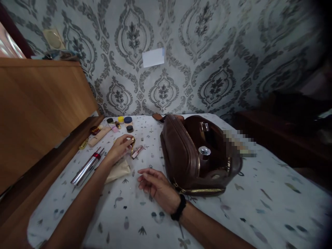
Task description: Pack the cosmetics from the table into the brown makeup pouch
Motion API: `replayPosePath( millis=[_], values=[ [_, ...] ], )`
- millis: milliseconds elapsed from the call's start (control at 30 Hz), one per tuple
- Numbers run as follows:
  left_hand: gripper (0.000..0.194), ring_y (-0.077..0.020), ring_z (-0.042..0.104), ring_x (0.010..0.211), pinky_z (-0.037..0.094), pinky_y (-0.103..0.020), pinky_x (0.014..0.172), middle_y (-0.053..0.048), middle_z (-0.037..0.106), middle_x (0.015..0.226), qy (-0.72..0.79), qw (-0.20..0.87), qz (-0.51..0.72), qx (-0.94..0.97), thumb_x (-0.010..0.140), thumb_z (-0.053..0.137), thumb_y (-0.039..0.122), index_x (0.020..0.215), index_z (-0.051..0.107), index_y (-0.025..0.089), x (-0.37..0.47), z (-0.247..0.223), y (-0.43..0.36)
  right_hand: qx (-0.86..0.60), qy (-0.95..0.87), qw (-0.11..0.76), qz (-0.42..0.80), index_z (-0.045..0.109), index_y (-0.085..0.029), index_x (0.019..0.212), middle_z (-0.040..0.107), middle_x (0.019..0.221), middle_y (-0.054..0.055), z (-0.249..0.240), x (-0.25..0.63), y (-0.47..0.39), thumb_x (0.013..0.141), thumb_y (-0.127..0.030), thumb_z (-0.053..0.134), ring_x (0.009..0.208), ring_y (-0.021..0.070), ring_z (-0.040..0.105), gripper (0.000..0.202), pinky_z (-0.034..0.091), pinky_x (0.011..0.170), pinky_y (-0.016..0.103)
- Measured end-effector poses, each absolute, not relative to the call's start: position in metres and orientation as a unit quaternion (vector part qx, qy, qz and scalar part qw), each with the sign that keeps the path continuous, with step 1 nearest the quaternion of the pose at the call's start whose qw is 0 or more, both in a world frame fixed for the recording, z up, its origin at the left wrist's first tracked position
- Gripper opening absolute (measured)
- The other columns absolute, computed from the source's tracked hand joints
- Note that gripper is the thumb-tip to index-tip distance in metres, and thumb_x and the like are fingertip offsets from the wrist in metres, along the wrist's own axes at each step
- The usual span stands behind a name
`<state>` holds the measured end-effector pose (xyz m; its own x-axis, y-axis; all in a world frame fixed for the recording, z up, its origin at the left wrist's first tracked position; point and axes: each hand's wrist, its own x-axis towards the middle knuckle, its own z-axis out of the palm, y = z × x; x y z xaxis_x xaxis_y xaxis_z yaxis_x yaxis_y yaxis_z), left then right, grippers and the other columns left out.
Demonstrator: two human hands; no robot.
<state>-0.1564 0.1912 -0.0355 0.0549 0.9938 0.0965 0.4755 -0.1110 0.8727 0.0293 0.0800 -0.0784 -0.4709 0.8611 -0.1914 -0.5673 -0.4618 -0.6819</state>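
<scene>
My left hand reaches over the left part of the patterned white cloth, its fingers pinched on a thin gold-coloured item. Just right of those fingertips lies a small pink and clear tube. A cream pouch is partly hidden under my left forearm. My right hand, with a black band at the wrist, is held palm up with fingers apart and holds nothing. Beside it stands a brown leather bag, unzipped, with a silver-capped bottle and another shiny-capped item inside.
Small jars, including a blue-lidded one, sit near the wall. A beige tube and silver cylinder lie at left, beside a wooden panel. A pixelated patch covers something right of the bag.
</scene>
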Motion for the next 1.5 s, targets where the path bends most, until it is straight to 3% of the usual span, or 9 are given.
replayPosePath(
  millis=[133, 267, 600, 767, 933, 1067, 1267, 1500],
  values=[
    [0.048, -0.0122, 0.061, 0.073, 0.042, -0.021, 0.057, -0.005, 0.064, 0.095, 0.378, 0.599, 0.444, 0.549, 0.077, 0.073, 0.036, 0.120, 0.062, 0.019, -0.156, -0.023, 0.177, -0.266, -0.248, 0.460, 0.810, 0.069, -0.015, 0.098, 0.073, 0.086, 0.006, -0.081, 0.029, 0.081, 0.062, -0.042, 0.087, 0.071, 0.0150, 0.070, 0.049, 0.047, 0.058, 0.021],
    [0.045, -0.0146, 0.064, 0.075, 0.046, -0.021, 0.060, -0.005, 0.065, 0.089, 0.288, 0.668, 0.373, 0.576, 0.080, 0.073, 0.032, 0.122, 0.063, 0.019, -0.152, -0.017, 0.170, -0.259, -0.234, 0.475, 0.808, 0.070, -0.014, 0.097, 0.074, 0.088, 0.007, -0.082, 0.030, 0.084, 0.062, -0.045, 0.087, 0.073, 0.0159, 0.071, 0.050, 0.050, 0.060, 0.022],
    [0.037, -0.0157, 0.067, 0.075, 0.051, -0.024, 0.064, -0.008, 0.069, 0.090, 0.250, 0.679, 0.347, 0.597, 0.080, 0.075, 0.036, 0.109, 0.065, 0.016, -0.145, -0.017, 0.163, -0.249, -0.209, 0.467, 0.822, 0.068, -0.013, 0.072, 0.068, 0.065, -0.001, -0.081, 0.032, 0.087, 0.058, -0.030, 0.091, 0.051, 0.0030, 0.055, 0.032, 0.040, 0.045, 0.012],
    [0.041, -0.0134, 0.066, 0.067, 0.050, -0.023, 0.060, -0.009, 0.072, 0.088, 0.278, 0.665, 0.371, 0.585, 0.072, 0.080, 0.038, 0.100, 0.064, 0.013, -0.140, -0.021, 0.165, -0.240, -0.207, 0.469, 0.824, 0.066, -0.014, 0.070, 0.065, 0.064, -0.003, -0.080, 0.034, 0.087, 0.058, -0.027, 0.091, 0.049, 0.0022, 0.052, 0.031, 0.038, 0.043, 0.011],
    [0.039, -0.0148, 0.067, 0.066, 0.048, -0.022, 0.056, -0.011, 0.073, 0.087, 0.281, 0.665, 0.391, 0.570, 0.069, 0.083, 0.038, 0.087, 0.059, 0.014, -0.138, -0.021, 0.164, -0.238, -0.209, 0.461, 0.829, 0.066, -0.013, 0.072, 0.063, 0.062, -0.002, -0.079, 0.034, 0.087, 0.062, -0.034, 0.088, 0.048, 0.0029, 0.051, 0.032, 0.039, 0.044, 0.012],
    [0.035, -0.0128, 0.065, 0.069, 0.047, -0.021, 0.058, -0.010, 0.072, 0.090, 0.287, 0.649, 0.411, 0.572, 0.070, 0.082, 0.036, 0.089, 0.063, 0.013, -0.137, -0.021, 0.162, -0.239, -0.208, 0.458, 0.830, 0.067, -0.013, 0.070, 0.062, 0.061, -0.002, -0.077, 0.034, 0.087, 0.060, -0.036, 0.089, 0.048, 0.0033, 0.050, 0.034, 0.038, 0.044, 0.013],
    [0.041, -0.0106, 0.059, 0.061, 0.042, -0.020, 0.053, -0.004, 0.068, 0.077, 0.316, 0.622, 0.425, 0.577, 0.064, 0.085, 0.039, 0.093, 0.071, 0.015, -0.137, -0.024, 0.166, -0.242, -0.203, 0.463, 0.828, 0.067, -0.012, 0.071, 0.062, 0.064, -0.002, -0.078, 0.035, 0.087, 0.059, -0.031, 0.090, 0.051, 0.0032, 0.050, 0.032, 0.037, 0.044, 0.014],
    [0.041, -0.0079, 0.050, 0.052, 0.037, -0.021, 0.048, -0.005, 0.067, 0.075, 0.332, 0.606, 0.421, 0.588, 0.065, 0.083, 0.042, 0.091, 0.072, 0.012, -0.140, -0.023, 0.167, -0.247, -0.205, 0.469, 0.823, 0.063, -0.013, 0.070, 0.062, 0.063, -0.003, -0.077, 0.035, 0.086, 0.054, -0.031, 0.092, 0.050, 0.0018, 0.049, 0.038, 0.034, 0.043, 0.012]
  ],
)
